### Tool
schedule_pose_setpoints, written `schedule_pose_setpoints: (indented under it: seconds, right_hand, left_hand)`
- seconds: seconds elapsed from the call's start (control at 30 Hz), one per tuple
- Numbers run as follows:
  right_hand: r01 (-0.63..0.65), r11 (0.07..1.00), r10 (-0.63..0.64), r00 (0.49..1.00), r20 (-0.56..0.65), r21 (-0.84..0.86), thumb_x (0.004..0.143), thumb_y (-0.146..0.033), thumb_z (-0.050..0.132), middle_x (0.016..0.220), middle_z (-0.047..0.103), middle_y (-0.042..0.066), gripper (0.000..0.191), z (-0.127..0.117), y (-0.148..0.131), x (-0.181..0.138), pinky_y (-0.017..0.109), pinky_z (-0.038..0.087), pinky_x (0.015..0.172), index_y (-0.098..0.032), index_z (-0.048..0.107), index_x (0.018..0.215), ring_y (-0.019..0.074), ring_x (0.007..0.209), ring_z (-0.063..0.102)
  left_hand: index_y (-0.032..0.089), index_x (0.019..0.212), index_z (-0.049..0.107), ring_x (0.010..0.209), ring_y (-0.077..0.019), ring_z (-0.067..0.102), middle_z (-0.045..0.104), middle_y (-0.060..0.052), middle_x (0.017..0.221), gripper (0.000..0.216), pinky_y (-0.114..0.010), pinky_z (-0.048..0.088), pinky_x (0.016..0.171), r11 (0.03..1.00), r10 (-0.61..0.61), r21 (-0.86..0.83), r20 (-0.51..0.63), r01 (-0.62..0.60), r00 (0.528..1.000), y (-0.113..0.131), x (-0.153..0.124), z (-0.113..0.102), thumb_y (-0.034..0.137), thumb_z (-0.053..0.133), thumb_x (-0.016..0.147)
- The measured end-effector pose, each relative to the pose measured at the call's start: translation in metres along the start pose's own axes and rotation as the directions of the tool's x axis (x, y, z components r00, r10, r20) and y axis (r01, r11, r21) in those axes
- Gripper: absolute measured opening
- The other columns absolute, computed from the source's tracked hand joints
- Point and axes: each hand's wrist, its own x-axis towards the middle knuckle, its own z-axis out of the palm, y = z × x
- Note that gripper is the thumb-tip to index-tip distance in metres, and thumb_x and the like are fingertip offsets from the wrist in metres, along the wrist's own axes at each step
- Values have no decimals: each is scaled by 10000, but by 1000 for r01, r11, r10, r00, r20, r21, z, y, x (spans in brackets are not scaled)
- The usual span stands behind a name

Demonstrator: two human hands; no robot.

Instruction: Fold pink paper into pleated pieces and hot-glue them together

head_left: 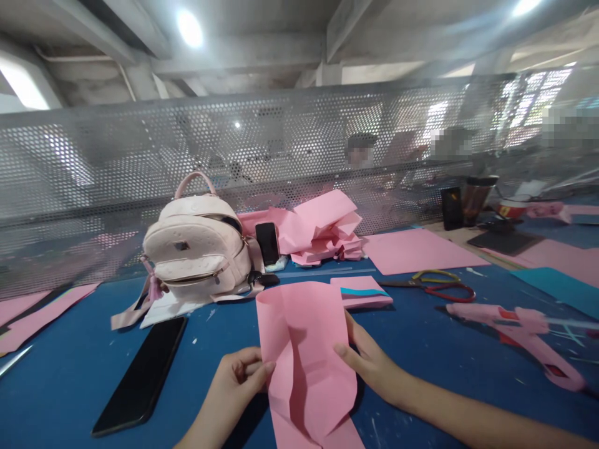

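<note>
The left hand (239, 377) pinches the left edge of a curled pink sheet (321, 355), its grip closed on the paper. The right hand (374, 365) grips the opposite edge, thumb in front, the other fingers apparently behind and mostly hidden. The sheet is over the blue desk (206, 358), between a black phone (143, 377) on the left and a pink glue gun (521, 322) on the right.
</note>
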Motion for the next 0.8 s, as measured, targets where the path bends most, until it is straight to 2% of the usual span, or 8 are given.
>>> schedule_pose_setpoints:
  seconds: [0.07, 0.17, 0.27, 0.43, 0.8]
  right_hand:
    - [-12, 998, 9, 998, 59, 57, 929, -600, 472, 1336, 558, 134, 631, 2, -3, 0, 423, 457, 1021, -217, 413, 1427, 302, 1253, 506]
    - [-47, 994, 39, 996, 83, 99, 907, -657, 466, 1279, 597, 144, 650, 4, -11, -4, 425, 492, 972, -210, 474, 1379, 305, 1165, 565]
    - [-105, 988, 95, 991, 89, 110, 880, -712, 451, 1245, 611, 148, 692, 7, -21, -9, 417, 506, 948, -209, 503, 1353, 304, 1138, 574]
    - [-144, 980, 125, 983, 138, 138, 879, -714, 453, 1216, 615, 146, 712, 10, -26, -12, 423, 504, 946, -206, 476, 1376, 300, 1134, 567]
    - [-210, 965, 181, 967, 182, 157, 857, -732, 472, 1244, 601, 154, 790, 9, -29, -13, 450, 461, 1000, -184, 439, 1425, 328, 1209, 516]
  left_hand:
    - [143, 835, 754, 570, -137, 602, 695, -38, 650, 426, -230, 481, 595, 1000, -10, 8, 31, 9, 999, 1, 0, 0, 554, 755, 721]
    - [126, 874, 753, 625, -184, 651, 715, -67, 702, 457, -280, 516, 648, 1000, -18, 19, 71, 16, 997, 3, 1, 0, 567, 717, 757]
    - [126, 839, 749, 623, -183, 654, 715, -60, 693, 451, -255, 504, 619, 1000, -7, 28, 64, 5, 998, 5, 1, 4, 569, 717, 757]
    - [125, 781, 742, 581, -166, 634, 703, -51, 643, 446, -223, 469, 565, 999, -5, 36, 47, 3, 999, 4, 1, 8, 569, 716, 759]
    - [97, 861, 751, 622, -200, 641, 723, -97, 731, 489, -295, 504, 638, 1000, -4, 23, 83, 2, 997, 2, -2, 8, 575, 673, 796]
